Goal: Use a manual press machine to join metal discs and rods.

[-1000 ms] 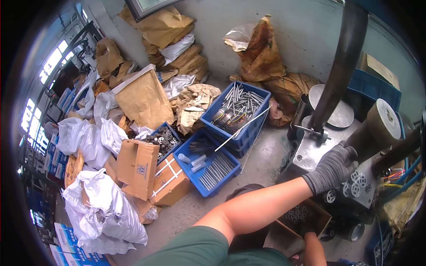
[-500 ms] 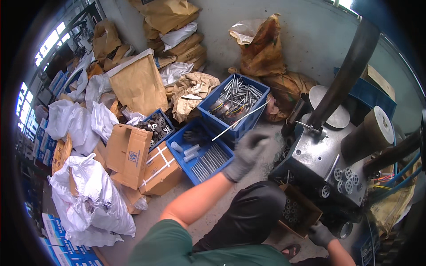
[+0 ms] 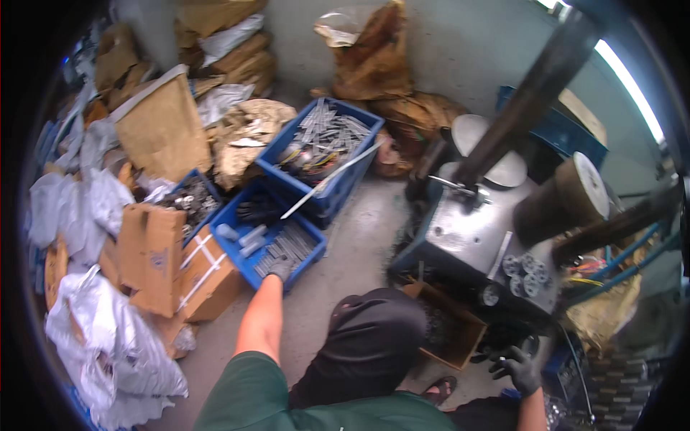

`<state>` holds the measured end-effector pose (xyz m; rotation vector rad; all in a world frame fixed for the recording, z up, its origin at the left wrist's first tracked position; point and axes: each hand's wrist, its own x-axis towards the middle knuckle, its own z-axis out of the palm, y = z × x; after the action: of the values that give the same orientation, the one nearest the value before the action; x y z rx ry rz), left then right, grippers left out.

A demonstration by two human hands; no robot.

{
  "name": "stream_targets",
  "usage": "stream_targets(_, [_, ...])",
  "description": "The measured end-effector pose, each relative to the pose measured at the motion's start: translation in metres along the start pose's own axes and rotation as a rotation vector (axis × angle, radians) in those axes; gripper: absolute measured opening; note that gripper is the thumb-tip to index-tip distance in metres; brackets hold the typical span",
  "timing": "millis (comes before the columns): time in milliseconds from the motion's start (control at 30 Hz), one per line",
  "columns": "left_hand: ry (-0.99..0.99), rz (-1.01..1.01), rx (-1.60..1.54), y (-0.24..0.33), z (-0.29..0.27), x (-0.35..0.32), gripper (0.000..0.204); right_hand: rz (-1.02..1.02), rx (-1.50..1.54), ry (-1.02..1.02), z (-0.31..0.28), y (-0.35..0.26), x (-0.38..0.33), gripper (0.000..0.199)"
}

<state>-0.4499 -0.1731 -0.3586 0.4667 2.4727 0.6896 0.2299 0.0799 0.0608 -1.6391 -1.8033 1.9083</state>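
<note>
on the concrete floor (image 3: 359, 237) in the head view, three blue bins sat close together among paper sacks and white bags. the nearest blue crate (image 3: 269, 244) held rows of thin grey metal rods, a couple of pale plastic tubes (image 3: 241, 235) and a dark glove (image 3: 257, 210) at its far end. the left hand (image 3: 282, 269), gloved in grey, was down inside this crate at its near edge, its fingers resting on the rods; whether they were clenched on any or slack could not be told. behind it the larger blue crate (image 3: 323, 154) was piled with long metal pins lying every way, one long strip (image 3: 332, 179) jutting over its rim. a smaller blue bin (image 3: 188, 201) to the left held dark round parts. cardboard boxes (image 3: 180, 266) stood just beside the near crate. near the person's knee an open brown box (image 3: 453, 327) of small dark pieces sat against the grey machine (image 3: 474, 230). the right hand (image 3: 519, 368), in a dark glove, hung low by the machine's base, fingers loosely curled around nothing visible.

compared with half a second before, the left hand had dropped from mid-air over the floor into the near crate, the arm now stretched straight out, and the right hand had come a little higher into view.
</note>
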Motion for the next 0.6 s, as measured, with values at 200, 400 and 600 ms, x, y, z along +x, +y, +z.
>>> stream_targets(200, [-0.137,-0.354,-0.086,-0.004,-0.003,0.029,0.047,0.058,-0.082,-0.009,-0.005,0.022,0.017,0.024])
stream_targets(400, [-0.047,-0.032,0.319,0.0,-0.005,0.034,0.058,0.165,-0.328,0.081,-0.015,0.024,0.017,0.021])
stream_targets(600, [-0.032,-0.072,0.52,-0.014,-0.005,0.041,0.04,0.068,-0.349,0.106,-0.02,0.033,0.015,0.017])
